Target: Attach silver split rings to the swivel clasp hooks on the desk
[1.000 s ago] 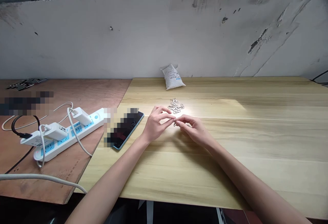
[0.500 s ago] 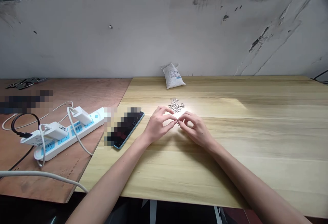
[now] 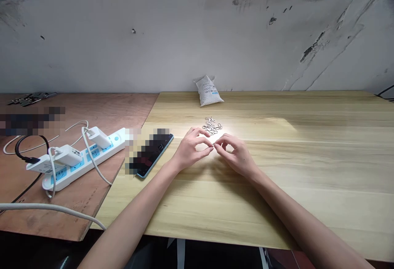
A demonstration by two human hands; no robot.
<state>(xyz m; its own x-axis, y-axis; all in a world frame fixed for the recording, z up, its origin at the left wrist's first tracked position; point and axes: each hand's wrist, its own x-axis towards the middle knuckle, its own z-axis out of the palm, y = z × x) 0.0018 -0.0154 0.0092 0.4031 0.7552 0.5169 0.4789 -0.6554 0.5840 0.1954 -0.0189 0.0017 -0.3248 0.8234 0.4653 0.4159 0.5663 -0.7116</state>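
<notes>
My left hand (image 3: 192, 148) and my right hand (image 3: 232, 152) meet fingertip to fingertip over the wooden table (image 3: 301, 158). Each thumb and index finger is pinched together around something tiny between them. Too little of it shows to name it; it is small and dark. Just beyond my fingers lies a loose pile of small metal rings and clasps (image 3: 211, 127), silvery and tangled together.
Behind the pile, a white plastic packet (image 3: 209, 91) with a printed label rests near the wall. To my left are a phone (image 3: 156, 154) and a white power strip (image 3: 88, 164) with chargers and cables. Dark metal pieces (image 3: 30, 98) lie at the far left.
Both hands stay almost in place. The small piece between my fingertips shows less than before, and the view has shifted very slightly.
</notes>
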